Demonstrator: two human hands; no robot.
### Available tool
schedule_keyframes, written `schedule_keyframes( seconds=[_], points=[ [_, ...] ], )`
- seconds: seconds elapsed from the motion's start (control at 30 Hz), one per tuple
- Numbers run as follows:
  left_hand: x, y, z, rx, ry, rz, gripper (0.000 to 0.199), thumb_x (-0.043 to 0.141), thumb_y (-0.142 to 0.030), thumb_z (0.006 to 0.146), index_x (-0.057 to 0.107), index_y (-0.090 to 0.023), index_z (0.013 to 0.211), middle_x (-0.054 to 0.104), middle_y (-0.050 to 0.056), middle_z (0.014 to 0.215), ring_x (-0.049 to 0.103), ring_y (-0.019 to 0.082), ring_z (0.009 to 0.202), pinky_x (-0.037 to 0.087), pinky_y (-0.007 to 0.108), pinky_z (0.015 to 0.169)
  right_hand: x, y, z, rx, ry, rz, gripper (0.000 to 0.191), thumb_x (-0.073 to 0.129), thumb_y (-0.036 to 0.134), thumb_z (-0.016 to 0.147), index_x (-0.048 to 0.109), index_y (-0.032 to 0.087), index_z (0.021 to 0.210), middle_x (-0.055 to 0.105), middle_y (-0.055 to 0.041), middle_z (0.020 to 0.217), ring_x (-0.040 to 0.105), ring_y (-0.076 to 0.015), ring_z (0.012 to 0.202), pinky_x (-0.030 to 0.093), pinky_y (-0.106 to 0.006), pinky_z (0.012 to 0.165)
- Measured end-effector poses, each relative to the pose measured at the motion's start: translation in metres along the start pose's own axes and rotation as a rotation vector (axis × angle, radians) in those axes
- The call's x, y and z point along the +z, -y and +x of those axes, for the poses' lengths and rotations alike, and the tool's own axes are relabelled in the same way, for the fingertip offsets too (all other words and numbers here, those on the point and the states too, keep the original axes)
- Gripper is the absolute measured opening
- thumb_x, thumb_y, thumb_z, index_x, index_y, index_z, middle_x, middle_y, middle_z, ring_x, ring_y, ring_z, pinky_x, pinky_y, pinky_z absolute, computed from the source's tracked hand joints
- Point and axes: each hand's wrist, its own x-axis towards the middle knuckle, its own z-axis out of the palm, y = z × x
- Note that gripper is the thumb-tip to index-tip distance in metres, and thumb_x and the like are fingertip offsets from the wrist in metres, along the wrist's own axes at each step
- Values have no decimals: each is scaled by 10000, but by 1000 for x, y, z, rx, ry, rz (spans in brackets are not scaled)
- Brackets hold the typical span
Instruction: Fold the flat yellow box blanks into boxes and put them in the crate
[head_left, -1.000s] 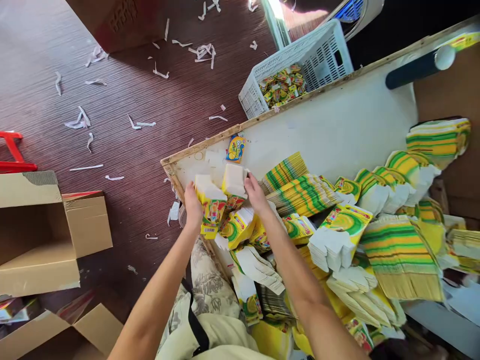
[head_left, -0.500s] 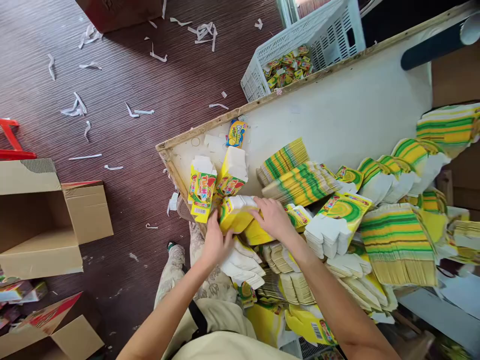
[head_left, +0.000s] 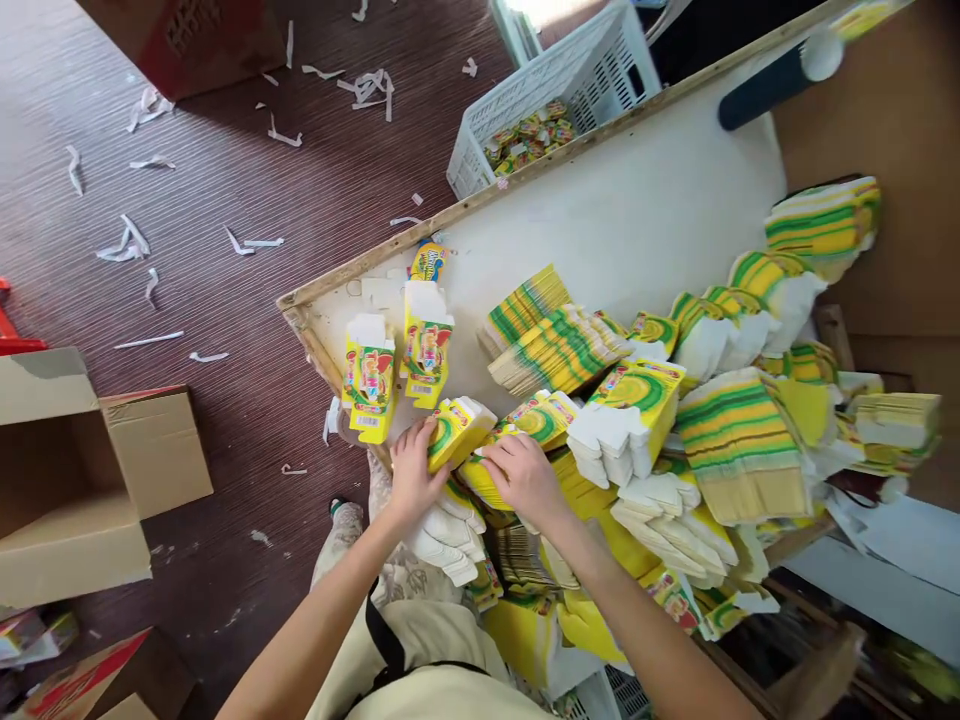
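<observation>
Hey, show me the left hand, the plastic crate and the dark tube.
Left hand [head_left: 412, 477]: head view, back of hand.
Plastic crate [head_left: 536, 82]: head view, long inner wall.
Dark tube [head_left: 766, 89]: head view, its side.

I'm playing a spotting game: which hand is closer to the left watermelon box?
Left. The left hand is just below and right of the left watermelon box in the picture; the right hand is farther off, lower and to the right.

Left hand [head_left: 411, 478] touches a yellow carton stack [head_left: 457, 432], right hand [head_left: 527, 483] touches yellow cartons [head_left: 478, 482] beside it, two printed boxes [head_left: 373, 375] beyond the left hand, a green-striped stack [head_left: 739, 430] right of the right hand, white crate [head_left: 532, 78] beyond both.
</observation>
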Motion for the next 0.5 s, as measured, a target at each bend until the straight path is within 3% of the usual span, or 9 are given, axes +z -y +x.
schedule_keyframes(
  seconds=[0.17,0.27,0.37,0.5],
  points=[
    [6,23,15,-49,-70,-29,589,564,-395,880,424,-151,1398,511,180,1399,441,343,1327,336,511,1108,0,-4,8,-4,-16,38,150,564,184,921,683,180,1012,657,-70,919,555,-239,916,495,-415,891],
    [9,33,11,-92,-77,-62,627,550,-448,894,394,-155,1426,452,181,1458,373,357,1380,300,542,1136,1,-4,6,-2,-57,37,206,576,168,903,652,166,1094,647,-107,1091,545,-278,1126,449,-487,1040],
    [8,41,-13,-136,-117,-153,621,499,-452,920,359,-139,1437,444,193,1457,388,334,1375,307,535,1140,2,-1,0,27,-119,-2,265,567,162,897,623,151,1156,551,-160,1317,432,-322,1329,393,-543,1112],
    [7,52,-61,-295,-256,-279,537,455,-448,926,424,-152,1373,474,177,1409,414,301,1358,298,512,1156,4,15,-8,70,-196,-46,295,557,162,892,609,155,1182,480,-179,1406,379,-335,1384,371,-580,1126]
  ],
)
